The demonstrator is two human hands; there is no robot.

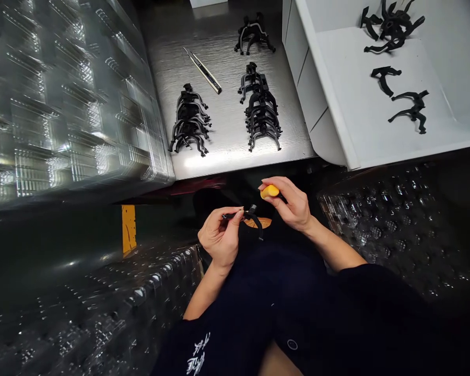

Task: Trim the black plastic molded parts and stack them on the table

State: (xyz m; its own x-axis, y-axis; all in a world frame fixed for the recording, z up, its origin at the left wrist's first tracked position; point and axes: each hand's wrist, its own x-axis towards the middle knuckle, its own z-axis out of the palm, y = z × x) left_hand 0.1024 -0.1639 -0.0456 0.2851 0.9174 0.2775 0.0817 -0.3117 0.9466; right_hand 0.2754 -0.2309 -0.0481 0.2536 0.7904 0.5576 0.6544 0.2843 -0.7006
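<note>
Over the lap, below the bench edge: left hand (221, 237) pinches a black clip (248, 216) by one arm, fingers closed on it. Right hand (292, 203) is closed around a yellow tool (269, 191), just above the clip; whether its tip touches can't be told. Clear trays flank the knees, low left (102, 313) and low right (395, 224). A yellow strip (128, 227) is on the dark face under the bench.

Steel bench (227, 154) ahead: left row (190, 122) and right row (260, 112) of stacked clips, side by side and apart. A cutter (202, 70) lies between and behind them. Far pile (254, 34) sits further back. A tall tray stack (62, 94) covers the bench's left side. White bin (337, 104) on the right overhangs the edge, with loose clips (391, 23) inside.
</note>
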